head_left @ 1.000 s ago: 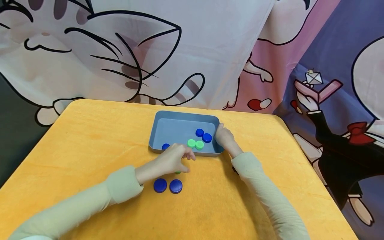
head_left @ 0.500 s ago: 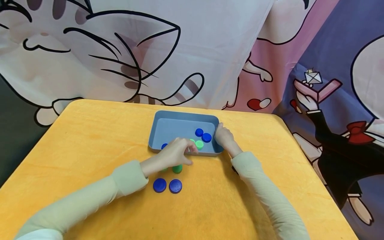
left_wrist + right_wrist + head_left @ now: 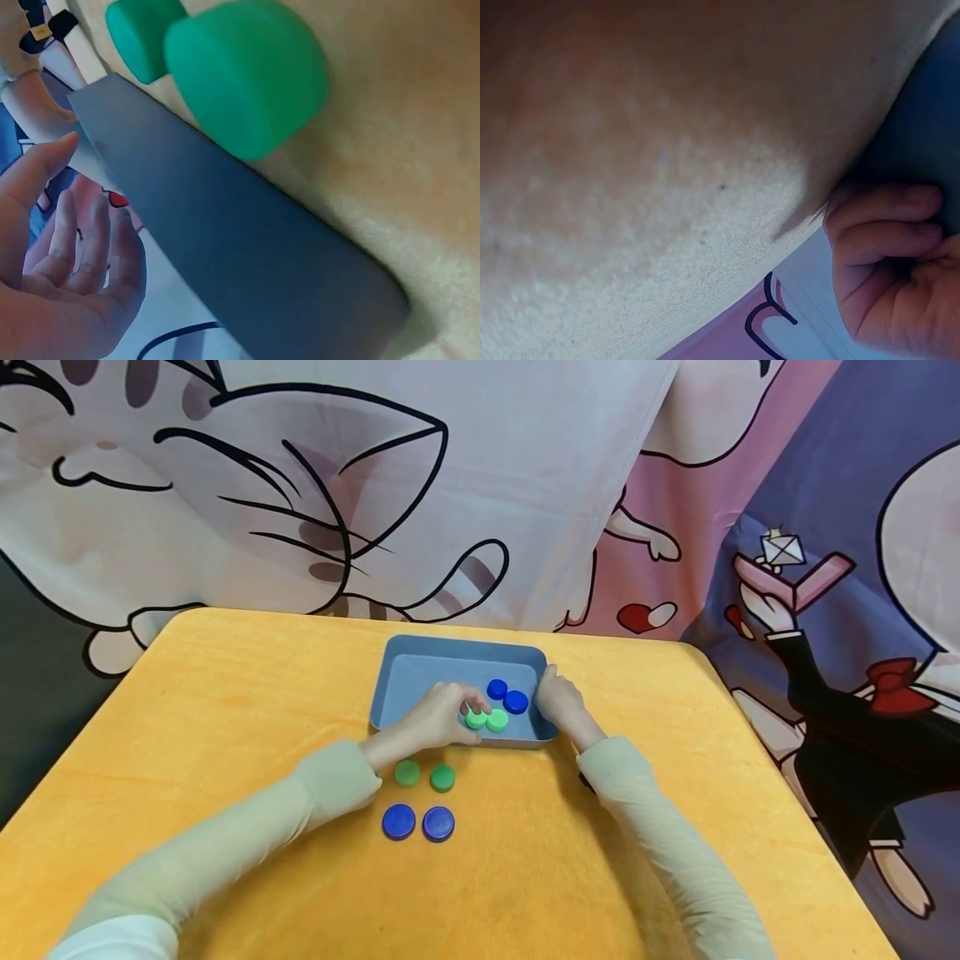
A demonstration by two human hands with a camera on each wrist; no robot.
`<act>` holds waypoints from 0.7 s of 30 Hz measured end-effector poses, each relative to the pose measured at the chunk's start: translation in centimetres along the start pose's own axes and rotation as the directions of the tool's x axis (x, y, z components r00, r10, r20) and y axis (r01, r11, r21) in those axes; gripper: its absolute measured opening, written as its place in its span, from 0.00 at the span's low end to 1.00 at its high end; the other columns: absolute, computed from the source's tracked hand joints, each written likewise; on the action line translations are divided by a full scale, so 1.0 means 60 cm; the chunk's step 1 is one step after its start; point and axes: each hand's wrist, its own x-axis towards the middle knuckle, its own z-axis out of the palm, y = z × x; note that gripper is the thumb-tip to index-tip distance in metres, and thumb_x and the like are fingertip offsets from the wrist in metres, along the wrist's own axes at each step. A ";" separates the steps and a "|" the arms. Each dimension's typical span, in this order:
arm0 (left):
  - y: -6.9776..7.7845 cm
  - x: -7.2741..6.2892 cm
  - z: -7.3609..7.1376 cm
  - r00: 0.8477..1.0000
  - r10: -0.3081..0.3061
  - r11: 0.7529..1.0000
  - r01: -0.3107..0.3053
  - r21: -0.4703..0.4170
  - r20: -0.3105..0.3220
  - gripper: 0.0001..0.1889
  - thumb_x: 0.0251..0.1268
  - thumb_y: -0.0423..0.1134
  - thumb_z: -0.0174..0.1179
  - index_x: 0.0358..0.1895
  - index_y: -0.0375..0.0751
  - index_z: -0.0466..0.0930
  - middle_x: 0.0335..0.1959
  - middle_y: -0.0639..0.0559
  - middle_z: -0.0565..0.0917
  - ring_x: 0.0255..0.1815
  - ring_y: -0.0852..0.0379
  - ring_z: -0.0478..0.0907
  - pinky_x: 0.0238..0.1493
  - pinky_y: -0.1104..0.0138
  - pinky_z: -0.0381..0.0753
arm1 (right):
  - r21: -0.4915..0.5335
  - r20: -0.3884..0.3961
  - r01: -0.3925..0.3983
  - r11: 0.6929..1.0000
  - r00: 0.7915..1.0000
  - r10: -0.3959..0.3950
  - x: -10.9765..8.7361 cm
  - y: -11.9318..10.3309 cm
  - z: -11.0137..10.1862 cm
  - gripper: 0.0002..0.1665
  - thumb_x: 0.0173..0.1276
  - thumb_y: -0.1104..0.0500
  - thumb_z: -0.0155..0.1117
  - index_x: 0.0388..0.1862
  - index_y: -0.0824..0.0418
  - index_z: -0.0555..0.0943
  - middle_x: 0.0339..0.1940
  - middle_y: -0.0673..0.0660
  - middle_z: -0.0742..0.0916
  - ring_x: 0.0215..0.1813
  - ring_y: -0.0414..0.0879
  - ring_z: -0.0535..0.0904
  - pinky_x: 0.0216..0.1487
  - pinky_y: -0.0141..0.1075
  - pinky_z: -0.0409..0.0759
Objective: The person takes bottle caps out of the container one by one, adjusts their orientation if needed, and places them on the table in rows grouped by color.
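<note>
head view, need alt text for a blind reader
A person's left hand hovers by two bright green discs in a blue-gray tray while the right hand holds the tray's right end. Two blue discs show inside; two darker green discs and two blue ones lie on the yellow table in front.

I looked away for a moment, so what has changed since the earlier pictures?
The left hand has moved forward over the tray, bringing two green caps on the table into clear view. No grasp or release shows. The right hand stays at the tray's right edge; the tray and two blue caps on the table stay put.
</note>
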 end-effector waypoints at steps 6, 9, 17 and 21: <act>-0.015 0.015 0.001 1.000 -0.003 0.999 0.001 -0.050 -0.028 0.19 0.44 0.32 0.74 0.44 0.36 0.83 0.41 0.43 0.86 0.42 0.47 0.81 0.44 0.64 0.81 | 0.007 0.000 -0.005 1.000 1.000 0.005 0.002 0.000 0.001 0.23 0.79 0.57 0.38 0.64 0.71 0.58 0.43 0.69 0.82 0.39 0.56 0.81 0.46 0.45 0.83; -0.020 0.022 0.004 0.999 -0.026 0.997 0.023 -0.073 -0.042 0.20 0.43 0.31 0.74 0.45 0.35 0.84 0.42 0.44 0.86 0.43 0.47 0.82 0.45 0.64 0.82 | 0.008 0.000 -0.010 1.000 1.000 0.010 0.004 0.000 0.002 0.24 0.79 0.57 0.38 0.65 0.71 0.58 0.44 0.69 0.82 0.40 0.56 0.81 0.46 0.45 0.83; -0.026 0.031 0.015 0.995 -0.085 0.996 0.083 -0.039 -0.050 0.21 0.43 0.33 0.75 0.46 0.37 0.84 0.41 0.46 0.86 0.43 0.50 0.81 0.46 0.64 0.81 | 0.002 0.001 -0.020 1.000 1.000 0.020 0.003 -0.002 0.002 0.25 0.79 0.57 0.38 0.67 0.71 0.56 0.45 0.69 0.82 0.41 0.57 0.81 0.47 0.46 0.83; -0.025 0.033 0.018 0.996 -0.080 0.996 0.078 -0.047 -0.045 0.21 0.44 0.33 0.75 0.46 0.37 0.83 0.42 0.45 0.85 0.43 0.50 0.81 0.47 0.63 0.81 | 0.002 0.001 -0.019 1.000 1.000 0.019 0.003 -0.001 0.002 0.24 0.79 0.57 0.38 0.66 0.71 0.57 0.44 0.69 0.82 0.41 0.57 0.81 0.47 0.46 0.83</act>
